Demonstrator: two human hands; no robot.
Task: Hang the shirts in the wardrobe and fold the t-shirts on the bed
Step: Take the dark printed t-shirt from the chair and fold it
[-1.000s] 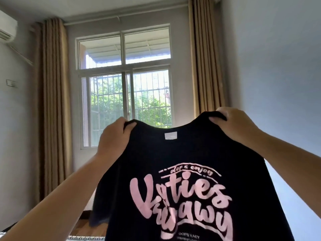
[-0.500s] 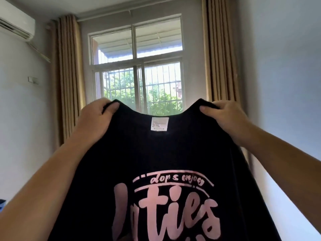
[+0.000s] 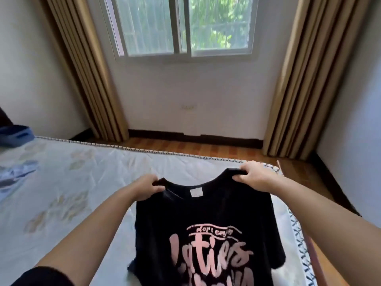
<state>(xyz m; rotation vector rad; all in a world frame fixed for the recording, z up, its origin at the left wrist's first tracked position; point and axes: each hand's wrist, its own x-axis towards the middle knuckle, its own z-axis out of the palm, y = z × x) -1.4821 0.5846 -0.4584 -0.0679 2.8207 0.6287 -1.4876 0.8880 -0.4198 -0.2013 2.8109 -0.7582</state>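
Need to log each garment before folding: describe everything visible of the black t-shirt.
The black t-shirt looks like soft knit fabric, short-sleeved and round-necked, with a small white label inside the collar. Large pink script lettering covers the chest, facing the camera. The left hand and right hand each grip a shoulder beside the neck, holding it spread over the right side of the bed. The sleeves droop, creased; the hem is out of frame, so contact with the mattress cannot be told.

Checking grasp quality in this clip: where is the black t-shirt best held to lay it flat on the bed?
At both shoulders beside the collar, pinched from above, as the left hand and right hand do: the black t-shirt then hangs spread over the bed.
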